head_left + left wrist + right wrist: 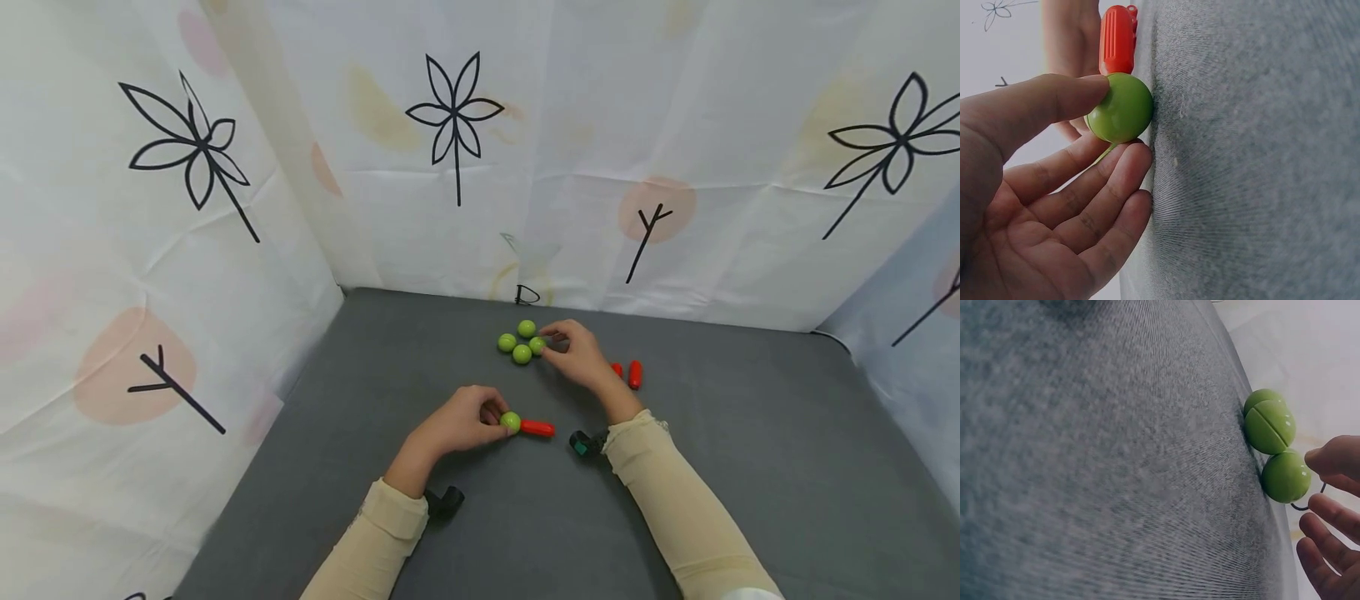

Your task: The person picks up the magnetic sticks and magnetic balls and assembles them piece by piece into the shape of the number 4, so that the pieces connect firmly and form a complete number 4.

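Observation:
My left hand (465, 419) pinches a glossy green ball (1124, 109) between thumb and fingertips, low over the grey surface. Against that ball's far side sits a red ribbed plastic piece (1117, 40) with rounded ends and a small loop; in the head view it lies to the right of the ball. Farther back, my right hand (577, 354) has its thumb and fingers spread around the near side of a green ball (1286, 477), fingertips right at it. That ball belongs to a cluster of several green balls (522, 354), some with a seam around them.
Two more red pieces (635, 375) lie right of my right wrist, one partly hidden behind it. A grey cloth-like surface (750, 433) spreads beneath everything. White printed sheets (570, 125) rise along the back and sides. Black wrist cameras (587, 443) hang under both wrists.

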`<state>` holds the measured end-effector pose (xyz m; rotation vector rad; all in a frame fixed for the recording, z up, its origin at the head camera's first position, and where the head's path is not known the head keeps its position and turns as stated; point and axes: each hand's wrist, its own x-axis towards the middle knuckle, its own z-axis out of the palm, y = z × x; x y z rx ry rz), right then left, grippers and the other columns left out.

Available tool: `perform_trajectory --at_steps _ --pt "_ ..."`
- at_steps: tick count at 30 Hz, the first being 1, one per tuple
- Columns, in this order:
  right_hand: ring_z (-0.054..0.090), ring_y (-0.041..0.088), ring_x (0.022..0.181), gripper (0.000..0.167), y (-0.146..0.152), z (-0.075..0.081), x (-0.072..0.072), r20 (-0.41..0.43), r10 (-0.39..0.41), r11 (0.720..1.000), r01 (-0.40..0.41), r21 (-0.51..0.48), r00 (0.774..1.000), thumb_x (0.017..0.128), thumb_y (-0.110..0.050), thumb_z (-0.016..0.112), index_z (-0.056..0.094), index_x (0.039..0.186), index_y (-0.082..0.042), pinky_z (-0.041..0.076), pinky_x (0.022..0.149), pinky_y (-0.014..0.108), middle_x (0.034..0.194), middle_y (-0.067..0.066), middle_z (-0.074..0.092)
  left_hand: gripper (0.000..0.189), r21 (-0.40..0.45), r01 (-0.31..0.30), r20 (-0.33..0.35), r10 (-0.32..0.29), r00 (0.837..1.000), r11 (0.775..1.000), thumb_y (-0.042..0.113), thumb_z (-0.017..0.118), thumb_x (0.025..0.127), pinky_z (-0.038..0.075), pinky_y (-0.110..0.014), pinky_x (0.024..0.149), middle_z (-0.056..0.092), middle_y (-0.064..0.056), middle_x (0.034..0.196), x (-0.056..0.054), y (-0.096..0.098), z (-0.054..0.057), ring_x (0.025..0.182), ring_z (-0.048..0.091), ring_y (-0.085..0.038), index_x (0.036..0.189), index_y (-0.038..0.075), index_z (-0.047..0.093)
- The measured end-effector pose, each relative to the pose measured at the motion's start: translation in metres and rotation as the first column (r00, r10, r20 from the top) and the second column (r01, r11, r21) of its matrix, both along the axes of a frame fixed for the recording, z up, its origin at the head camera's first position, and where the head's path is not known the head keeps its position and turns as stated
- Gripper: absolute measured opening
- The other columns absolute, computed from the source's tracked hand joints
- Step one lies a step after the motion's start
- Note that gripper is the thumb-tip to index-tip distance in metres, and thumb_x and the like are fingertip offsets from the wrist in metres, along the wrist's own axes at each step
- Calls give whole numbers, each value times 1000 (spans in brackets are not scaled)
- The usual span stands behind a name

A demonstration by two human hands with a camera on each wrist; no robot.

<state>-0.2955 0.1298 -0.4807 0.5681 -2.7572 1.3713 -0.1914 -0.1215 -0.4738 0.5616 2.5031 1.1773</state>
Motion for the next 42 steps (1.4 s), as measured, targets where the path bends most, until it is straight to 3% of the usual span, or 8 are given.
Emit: perform_trajectory --at_steps 13,29,42 --pt "64 43 122 34 1 -6 -4 2 7 998 -7 60 1000 100 -11 73 69 131 2 54 102 58 133 24 62 20 7 6 -13 -5 1000 1000 19 83 95 59 -30 83 73 0 102 1 5 -2 89 68 -9 110 10 74" --pt "68 41 114 31 2 -5 -11 -6 32 997 -32 65 999 99 -12 74 71 127 0 57 94 55 129 24 67 20 16 9 -10 -8 1000 1000 20 82 96 58 -30 84 73 0 102 1 3 2 90 68 -10 111 11 74" --pt "67 40 116 30 6 5 0 -18 48 999 -48 22 999 100 -12 75 71 127 -1 57 98 56 128 21 66 18 2 -4 6 4 1000 1000 19 81 97 58 -32 84 72 0 102 0 3 1 90 67 -10 111 11 73"
